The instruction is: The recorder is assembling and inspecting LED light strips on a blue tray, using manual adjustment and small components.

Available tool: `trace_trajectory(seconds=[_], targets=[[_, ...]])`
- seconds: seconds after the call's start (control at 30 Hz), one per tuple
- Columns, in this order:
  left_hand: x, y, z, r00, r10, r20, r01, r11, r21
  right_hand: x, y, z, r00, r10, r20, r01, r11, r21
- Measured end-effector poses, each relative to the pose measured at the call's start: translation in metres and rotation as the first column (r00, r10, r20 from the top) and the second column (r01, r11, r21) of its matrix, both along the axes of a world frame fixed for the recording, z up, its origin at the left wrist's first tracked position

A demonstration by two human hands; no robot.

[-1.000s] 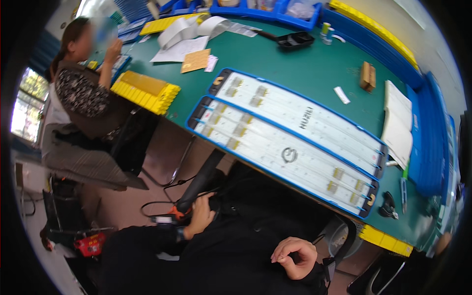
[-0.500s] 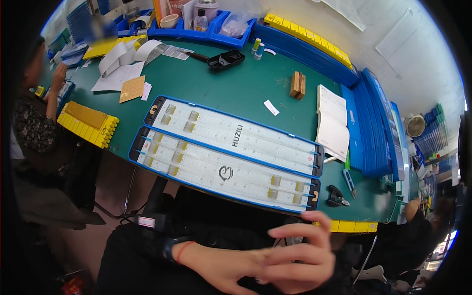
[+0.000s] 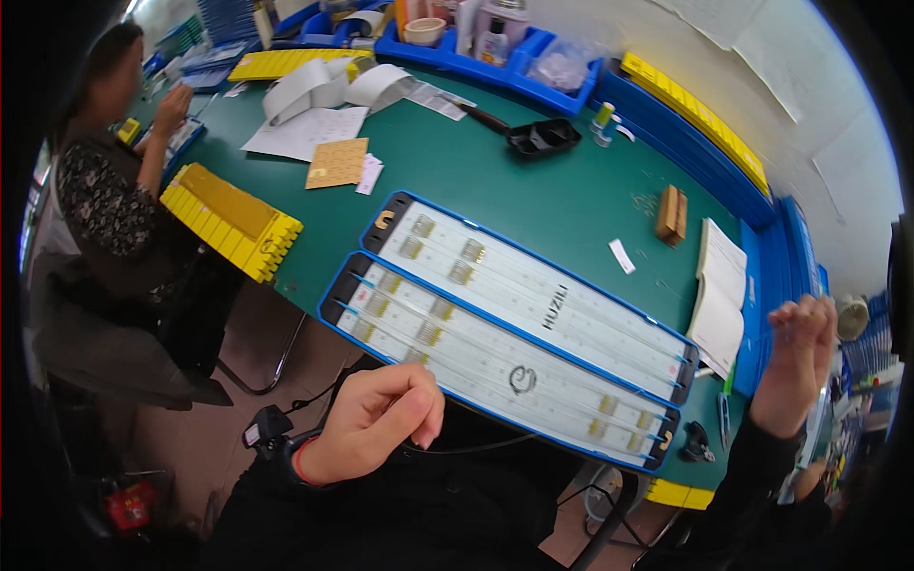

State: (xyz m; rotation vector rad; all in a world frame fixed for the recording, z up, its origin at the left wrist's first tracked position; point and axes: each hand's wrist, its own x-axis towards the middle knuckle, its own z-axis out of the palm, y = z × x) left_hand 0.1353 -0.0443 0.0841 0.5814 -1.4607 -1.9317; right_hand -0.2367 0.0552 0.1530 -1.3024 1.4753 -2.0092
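A long, flat, blue-rimmed case lies open on the green table (image 3: 533, 205), its far half (image 3: 609, 328) and near half (image 3: 476, 362) side by side. White inner panels carry several small clear and yellowish holders. In front of the near half's left part, my left hand (image 3: 371, 423) is closed, fingers curled toward the thumb. Out to the right, my right hand (image 3: 800, 352) is raised near the blue boxes, fingers drawn together. Whatever either hand pinches is too fine to make out.
Right of the case lie small black cutters (image 3: 698, 443), a blue-handled tool (image 3: 725, 419) and an open notebook (image 3: 719, 290). Wooden blocks (image 3: 671, 215) and a black tray (image 3: 543, 138) stand farther back. A yellow slotted rack (image 3: 233, 219) sits left, near a seated co-worker (image 3: 109, 181).
My hands, together in front of the case before, are now far apart: the left moved left, the right went up and far right. The view has shifted, moving the case right and down.
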Motion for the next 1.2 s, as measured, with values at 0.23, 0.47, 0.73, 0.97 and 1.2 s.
trace_trajectory(seconds=[0.23, 0.47, 0.73, 0.97, 1.2], targets=[[-0.034, -0.009, -0.002, 0.868, 0.462, 0.184, -0.392, 0.864, -0.317, -0.046, -0.068, -0.048, 0.994, 0.068, -0.085, -0.012, 0.847, 0.532], [-0.046, 0.002, -0.006, 0.915, 0.186, 0.359, 0.015, 0.872, -0.489, 0.041, -0.060, -0.023, 0.608, 0.201, -0.768, 0.193, 0.901, 0.389], [-0.051, -0.005, 0.002, 0.983, -0.012, 0.181, 0.079, 0.926, -0.369, 0.134, -0.029, -0.009, 0.619, 0.659, -0.427, -0.225, 0.670, 0.708], [-0.011, -0.049, -0.008, 0.815, 0.541, 0.209, -0.329, 0.728, -0.601, 0.126, -0.069, -0.008, 0.715, 0.540, -0.443, -0.123, 0.721, 0.682], [0.004, -0.102, -0.050, 0.435, 0.820, 0.373, -0.367, 0.540, -0.758, 0.150, -0.149, -0.056, 0.807, 0.572, -0.147, -0.383, 0.696, 0.608]])
